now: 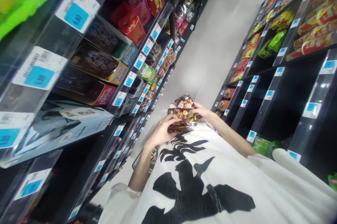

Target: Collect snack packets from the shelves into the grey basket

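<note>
Dark brown snack packets [182, 113] with pictures of food are held in front of my white shirt, one overlapping another. My left hand [164, 128] has its fingers curled over the near packets from the left side. From the right, my right hand [203, 112] grips the packets, with its fingers partly hidden behind them. Just past my left forearm, a patterned item [153, 157] shows in part; I cannot make out its kind.
Tilted shelves with price labels [76, 15] line the left side, close by, bearing cartons of packets [94, 62] and a pale blue box [86, 126]. Another shelf on the right carries cup noodles [318, 41] and green packs [273, 44]. Grey aisle floor [202, 45] runs between them.
</note>
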